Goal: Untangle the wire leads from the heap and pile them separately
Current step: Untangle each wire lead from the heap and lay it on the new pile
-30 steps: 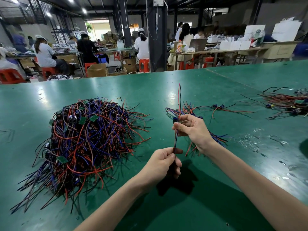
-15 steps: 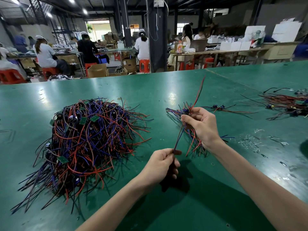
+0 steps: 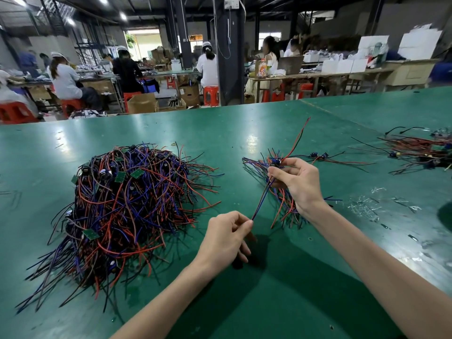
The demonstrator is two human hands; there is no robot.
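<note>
Holding one wire lead point(image 3: 262, 198) aslant above the green table point(image 3: 281, 302), between the big heap point(image 3: 127, 204) at left and the small pile point(image 3: 254, 165) at right; pinching its near end in the curled left hand point(image 3: 227, 241); pinching it farther up in the right hand point(image 3: 299, 183).

Bright, even workshop light, sharp up close.
Ceiling lamps point(image 3: 123, 16) glare white on my table point(image 3: 252, 139); my left hand point(image 3: 227, 238) throws a soft shadow; edges bow, far workers point(image 3: 64, 79) soften.

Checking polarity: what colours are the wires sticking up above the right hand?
Wires: red and black; head view.
</note>
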